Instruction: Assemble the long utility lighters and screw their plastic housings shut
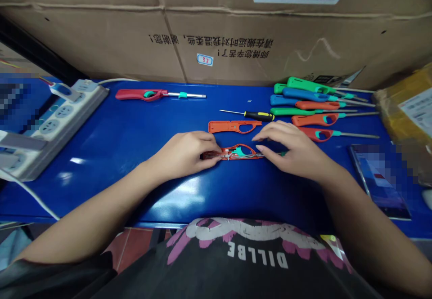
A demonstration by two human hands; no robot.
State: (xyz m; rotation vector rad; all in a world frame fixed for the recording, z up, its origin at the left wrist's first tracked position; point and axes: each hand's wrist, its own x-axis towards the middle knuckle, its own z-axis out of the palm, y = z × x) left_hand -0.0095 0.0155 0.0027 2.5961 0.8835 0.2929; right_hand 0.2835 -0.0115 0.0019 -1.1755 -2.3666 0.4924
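An opened orange lighter [250, 155] lies on the blue table, its teal trigger and thin wires showing inside the half shell. My left hand [194, 151] pinches the handle end of it between thumb and fingers. Over the barrel end hovers my right hand [286, 148], thumb and fingers apart, the thumb tip close to the metal tube; whether it touches cannot be made out. Just beyond lies the loose orange shell half [225, 127], its hollow side up. A black and yellow screwdriver [259, 115] rests behind that, its shaft pointing left.
Several long lighters [315, 112] in green, blue, orange and red lie at the right. A red lighter [140, 94] is at the back left. Cardboard boxes [216, 33] wall off the back. A power strip [62, 119] stands left, a phone [380, 180] right.
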